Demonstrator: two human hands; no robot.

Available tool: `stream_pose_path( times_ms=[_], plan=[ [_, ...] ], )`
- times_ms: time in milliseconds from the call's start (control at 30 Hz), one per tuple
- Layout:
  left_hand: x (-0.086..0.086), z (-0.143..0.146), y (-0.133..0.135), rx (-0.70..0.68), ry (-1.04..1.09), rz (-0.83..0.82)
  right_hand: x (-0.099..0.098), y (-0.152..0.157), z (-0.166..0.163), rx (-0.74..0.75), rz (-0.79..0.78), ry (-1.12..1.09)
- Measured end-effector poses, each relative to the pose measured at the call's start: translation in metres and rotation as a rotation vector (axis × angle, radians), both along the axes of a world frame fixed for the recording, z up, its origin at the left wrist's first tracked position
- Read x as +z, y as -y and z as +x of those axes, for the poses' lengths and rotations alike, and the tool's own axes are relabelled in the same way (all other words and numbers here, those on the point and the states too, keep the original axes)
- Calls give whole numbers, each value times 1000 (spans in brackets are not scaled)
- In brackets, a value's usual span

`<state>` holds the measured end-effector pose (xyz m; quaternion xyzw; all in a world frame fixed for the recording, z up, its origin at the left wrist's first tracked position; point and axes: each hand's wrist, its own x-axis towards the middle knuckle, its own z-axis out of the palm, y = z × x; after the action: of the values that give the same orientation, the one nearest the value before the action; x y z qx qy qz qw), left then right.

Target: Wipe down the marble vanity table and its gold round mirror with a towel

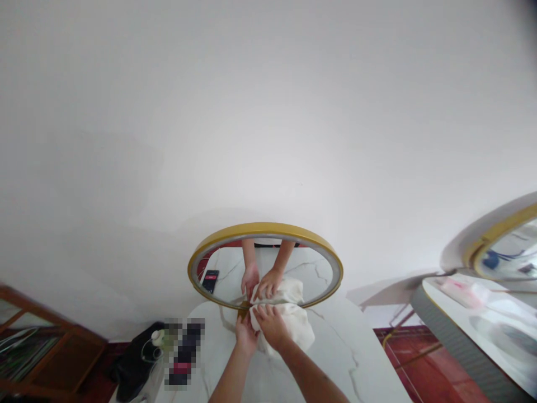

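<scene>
A white cloth [300, 330] lies bunched on the marbled white tabletop, right against the lower edge of a round mirror [265, 226] with a gold frame. My right hand [272, 326] presses down on the cloth's left part, fingers curled over it. Just left of it, my left hand [246, 334] is closed around the gold mirror stand [243, 314] at the bottom of the frame, beside the cloth's edge; some of its fingertips are hidden. Both hands and the cloth show again as reflections in the glass.
The marbled table [335, 347] stands against a white wall [268, 112]. A blurred-out dark item [187, 352] lies at its left edge. Left are a black bag [138, 358] and a wooden cabinet [62, 358]; right, a second table [482, 324] carries another gold-framed mirror [503, 229].
</scene>
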<state>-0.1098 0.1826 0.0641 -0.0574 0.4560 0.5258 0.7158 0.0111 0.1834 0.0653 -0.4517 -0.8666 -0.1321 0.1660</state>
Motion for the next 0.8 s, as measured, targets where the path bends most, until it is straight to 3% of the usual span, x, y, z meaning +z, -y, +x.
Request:
stream_pose_path(
  times_ms=[167,333,433,667,800],
  plan=[
    [9,-23,1,85,-59,-24,-17,7,43,-68,1,-18],
    [11,-28,2,98,-62,-26,-25,16,78,-91,2,-15],
    [10,-25,2,97,-65,-29,-19,12,60,-41,-8,-4],
    [12,-25,1,71,-94,-39,-1,-5,-16,31,-28,-9],
    [17,-29,0,38,-116,-23,-6,-7,-18,6,-30,-17]
  ],
)
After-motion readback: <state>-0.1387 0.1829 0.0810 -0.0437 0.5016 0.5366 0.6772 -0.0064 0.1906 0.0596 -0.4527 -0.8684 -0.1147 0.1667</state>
